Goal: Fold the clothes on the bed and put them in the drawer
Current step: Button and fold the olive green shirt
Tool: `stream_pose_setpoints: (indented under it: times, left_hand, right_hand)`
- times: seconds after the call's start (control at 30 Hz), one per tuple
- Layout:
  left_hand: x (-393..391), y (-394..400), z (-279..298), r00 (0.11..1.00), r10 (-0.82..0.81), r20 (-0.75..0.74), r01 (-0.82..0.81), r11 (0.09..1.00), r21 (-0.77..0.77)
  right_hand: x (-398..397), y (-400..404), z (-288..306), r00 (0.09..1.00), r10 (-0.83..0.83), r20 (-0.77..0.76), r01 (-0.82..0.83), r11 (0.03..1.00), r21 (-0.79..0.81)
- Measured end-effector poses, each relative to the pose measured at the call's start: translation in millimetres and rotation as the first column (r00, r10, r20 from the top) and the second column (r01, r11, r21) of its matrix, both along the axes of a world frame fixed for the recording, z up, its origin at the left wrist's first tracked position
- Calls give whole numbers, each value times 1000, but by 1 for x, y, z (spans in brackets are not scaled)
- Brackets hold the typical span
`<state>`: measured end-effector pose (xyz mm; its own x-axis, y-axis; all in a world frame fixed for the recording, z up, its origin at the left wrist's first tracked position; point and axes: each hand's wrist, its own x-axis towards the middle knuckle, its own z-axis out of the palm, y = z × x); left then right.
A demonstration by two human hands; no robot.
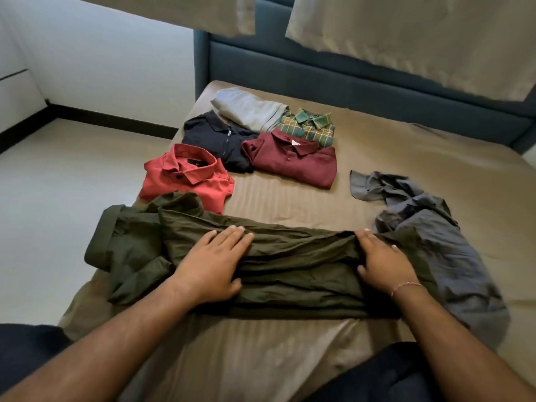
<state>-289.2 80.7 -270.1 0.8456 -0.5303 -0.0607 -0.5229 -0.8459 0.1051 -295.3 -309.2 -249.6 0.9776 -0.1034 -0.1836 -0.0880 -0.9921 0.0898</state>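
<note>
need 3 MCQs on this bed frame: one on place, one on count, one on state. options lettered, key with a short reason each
1. Where does the crumpled grey shirt lie?
A. right of the olive shirt
B. on the folded stack
C. on the floor

2. How many folded garments sit at the far side of the bed?
A. three
B. five
C. seven

3. What are the hands doing?
A. both hang idle
B. both rest on the olive shirt
C. one lifts the red shirt

Key: 1 A, it lies beside the olive shirt's right end. 2 B: red, navy, grey, plaid, maroon. 3 B, the left hand lies flat on it and the right hand is at its right end.
</note>
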Motion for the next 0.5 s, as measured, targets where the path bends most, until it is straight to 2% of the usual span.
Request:
stream_pose_setpoints:
  times: [0.03, 0.1, 0.17, 0.23, 0.27, 0.3, 0.33, 0.37, 0.4, 0.43, 0.47, 0.5]
  left_hand:
    - [3, 1, -8, 998, 44, -39, -42, 998, 41]
    - [9, 9, -20, 994, 103, -35, -101, 993, 62]
    - [12, 20, -29, 993, 118, 11, -118, 992, 33]
    - [11, 31, -38, 991, 125, 48, -126, 992, 17]
    - [10, 34, -42, 991, 123, 47, -124, 992, 18]
    - [9, 35, -45, 994, 108, 29, -109, 993, 42]
    - [9, 32, -46, 996, 85, 8, -85, 994, 72]
    - [9, 30, -47, 997, 77, -23, -74, 992, 105]
    - [11, 25, -44, 995, 78, -69, -68, 989, 130]
    - [11, 23, -37, 988, 93, -121, -76, 988, 138]
    - [13, 18, -30, 982, 103, -157, -84, 989, 119]
    - [12, 13, -24, 982, 110, -154, -99, 992, 82]
  right_hand:
    - [-2, 4, 0, 1000, -5, -5, 5, 999, -49]
    - [-8, 8, 1, 995, -52, 87, 57, 997, -56]
    - [-13, 4, 4, 954, -94, 284, 96, 995, 7]
    - [-18, -7, 8, 857, -72, 511, 93, 996, -14]
    - [-20, -12, 11, 854, -53, 517, 103, 992, -68]
    - [-21, -15, 13, 907, -60, 417, 119, 986, -115]
    - [-26, -19, 11, 973, -107, 206, 138, 980, -142]
    - [-29, -21, 6, 985, -167, -52, 157, 975, -157]
    - [-33, -26, 1, 943, -220, -250, 184, 970, -160]
    - [-34, -24, -3, 913, -250, -322, 211, 966, -150]
    - [-35, -24, -3, 921, -266, -286, 243, 963, -114]
    - [-34, -20, -2, 949, -262, -173, 255, 965, -62]
